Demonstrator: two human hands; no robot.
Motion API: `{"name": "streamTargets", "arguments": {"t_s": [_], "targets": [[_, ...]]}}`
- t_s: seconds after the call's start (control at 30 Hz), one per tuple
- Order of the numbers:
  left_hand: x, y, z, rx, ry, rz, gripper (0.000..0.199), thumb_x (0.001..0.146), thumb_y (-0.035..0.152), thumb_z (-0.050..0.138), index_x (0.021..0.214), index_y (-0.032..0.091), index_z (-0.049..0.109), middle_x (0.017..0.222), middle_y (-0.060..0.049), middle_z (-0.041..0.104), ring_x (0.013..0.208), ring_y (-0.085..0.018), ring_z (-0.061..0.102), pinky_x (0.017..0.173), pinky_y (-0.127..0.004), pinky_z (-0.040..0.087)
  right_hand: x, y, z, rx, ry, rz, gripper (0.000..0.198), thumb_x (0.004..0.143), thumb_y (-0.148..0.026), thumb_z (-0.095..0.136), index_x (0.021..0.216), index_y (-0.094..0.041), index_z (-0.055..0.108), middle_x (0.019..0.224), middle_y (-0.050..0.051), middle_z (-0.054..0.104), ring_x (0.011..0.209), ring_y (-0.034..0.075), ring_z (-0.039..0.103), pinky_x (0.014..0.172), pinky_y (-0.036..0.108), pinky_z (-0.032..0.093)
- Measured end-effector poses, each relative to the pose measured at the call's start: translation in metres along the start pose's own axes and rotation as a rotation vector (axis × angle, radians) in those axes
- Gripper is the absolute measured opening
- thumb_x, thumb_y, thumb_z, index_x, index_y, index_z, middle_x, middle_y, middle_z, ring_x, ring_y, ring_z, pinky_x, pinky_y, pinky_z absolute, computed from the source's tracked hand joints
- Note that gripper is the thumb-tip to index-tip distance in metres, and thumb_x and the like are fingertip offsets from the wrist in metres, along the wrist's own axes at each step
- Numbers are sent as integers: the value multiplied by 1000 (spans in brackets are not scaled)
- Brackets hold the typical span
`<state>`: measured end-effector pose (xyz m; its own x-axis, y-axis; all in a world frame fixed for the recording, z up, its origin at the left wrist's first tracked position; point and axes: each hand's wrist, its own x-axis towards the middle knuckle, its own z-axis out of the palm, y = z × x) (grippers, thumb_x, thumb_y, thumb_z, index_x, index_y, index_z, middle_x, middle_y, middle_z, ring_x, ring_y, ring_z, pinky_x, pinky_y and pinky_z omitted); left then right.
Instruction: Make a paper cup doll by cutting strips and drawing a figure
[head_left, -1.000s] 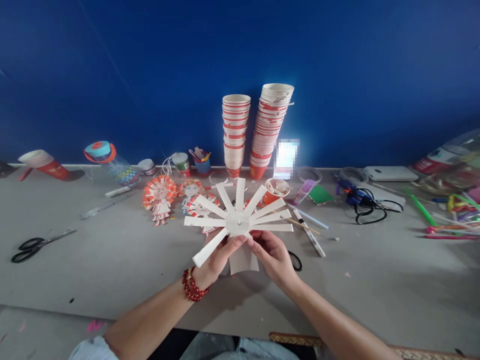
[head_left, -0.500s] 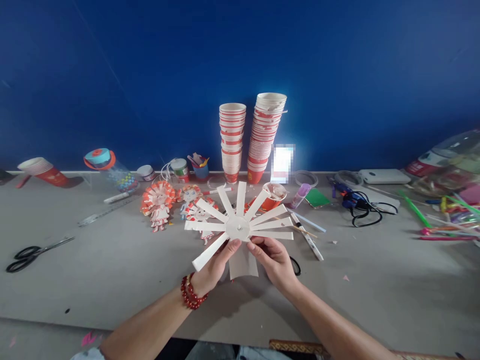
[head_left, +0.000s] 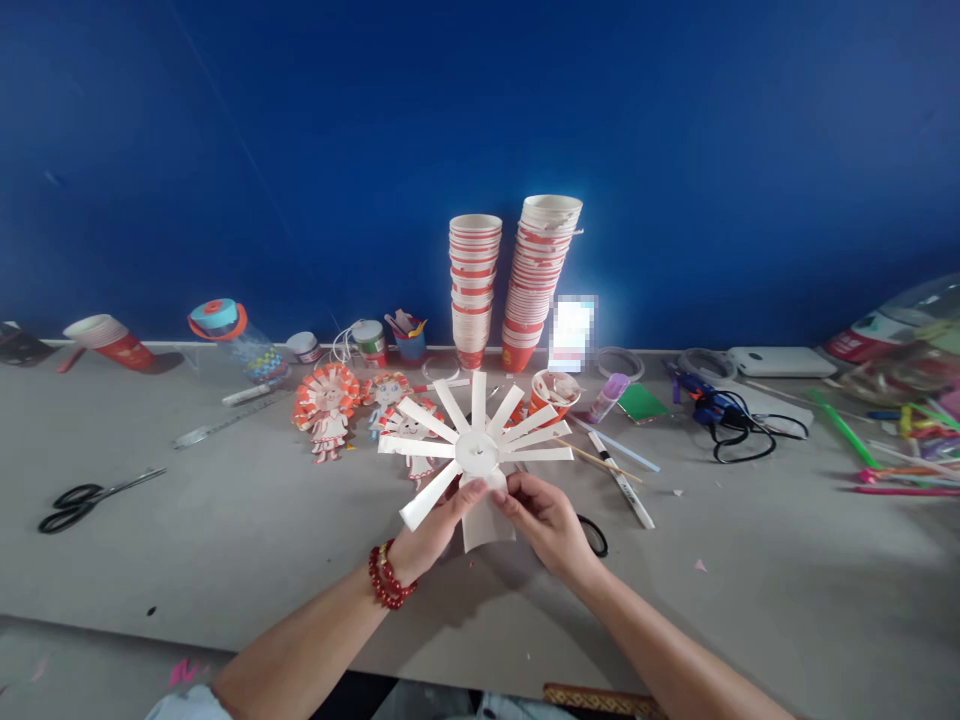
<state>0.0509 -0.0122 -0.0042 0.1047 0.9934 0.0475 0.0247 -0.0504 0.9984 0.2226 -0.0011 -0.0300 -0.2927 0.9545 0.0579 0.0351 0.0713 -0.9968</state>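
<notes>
White paper cutout [head_left: 477, 453], pinched by both hands [head_left: 551, 522], hides most left-hand fingers.

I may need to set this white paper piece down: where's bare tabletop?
Left, between the scissors and left hand; right, between the white marker and coloured sticks, bar small scraps. It's crowded beyond the white paper piece: paper dolls, cup stacks.

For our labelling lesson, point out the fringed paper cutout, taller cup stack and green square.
Fringed paper cutout [head_left: 472, 456]: head view, round centre.
Taller cup stack [head_left: 535, 284]: head view, middle.
Green square [head_left: 642, 403]: head view, middle.
</notes>
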Motion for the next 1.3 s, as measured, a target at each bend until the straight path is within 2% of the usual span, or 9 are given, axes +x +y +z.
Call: {"name": "streamTargets", "arguments": {"t_s": [0.1,0.23,0.33,0.57,0.77,0.97,1.03,1.17,1.3], "targets": [[1,-3,0,-77,-5,-48,41,85,52,65,108,19,69,110,-8,72,108,-28,65,97,-39,51,0,-1,0,31,-21,3,38,84,-52,66,70,-19,53,61,-4,44,55,11,37,50,23,30],[4,-7,-3,-188,79,-109,43,86,56,61,103,17,66,92,-6,74,81,-24,69,74,-34,55,-1,-1,3,114,-188,67,34,78,-49,74,85,-18,64,75,1,63,67,15,56,61,25,44],[8,-9,-6,-191,106,-111,43,86,58,60,100,18,64,83,-4,73,69,-20,67,64,-30,53,-1,0,5,127,-226,107,38,78,-52,73,86,-16,67,77,3,68,70,17,61,65,27,47],[10,-15,-15,-131,147,-91,41,84,58,62,97,19,66,92,-5,73,87,-24,68,75,-32,54,-2,4,9,-51,-114,72,45,81,-57,68,62,-18,60,58,1,61,55,15,55,51,24,39],[12,-18,-17,-93,184,-52,39,84,56,63,97,20,68,91,-5,73,92,-24,67,81,-33,52,-5,12,11,-61,-101,90,56,86,-60,59,50,-18,53,46,-1,50,41,10,42,44,24,30],[10,-17,-13,-99,174,-56,39,85,56,62,94,19,67,86,-4,72,81,-22,67,74,-32,52,-3,6,11,26,-157,78,44,81,-58,67,72,-16,63,63,2,63,55,14,55,51,24,40],[10,-16,-13,-102,169,-59,39,85,56,62,94,18,67,85,-4,71,79,-21,66,73,-31,52,-4,7,13,41,-174,100,47,82,-60,65,68,-16,61,59,1,62,52,13,55,51,24,42],[11,-14,-13,-102,198,-48,41,84,56,64,96,17,68,85,-4,72,83,-22,67,77,-31,52,-5,12,16,49,-66,152,53,82,-64,61,58,-17,54,47,-3,51,40,9,45,42,22,34],[11,-13,-9,-107,190,-45,41,84,57,63,97,18,68,92,-5,73,84,-22,68,76,-31,52,-4,10,17,191,-104,198,43,72,-56,77,81,-16,63,62,-1,62,49,11,54,47,22,43]]}}
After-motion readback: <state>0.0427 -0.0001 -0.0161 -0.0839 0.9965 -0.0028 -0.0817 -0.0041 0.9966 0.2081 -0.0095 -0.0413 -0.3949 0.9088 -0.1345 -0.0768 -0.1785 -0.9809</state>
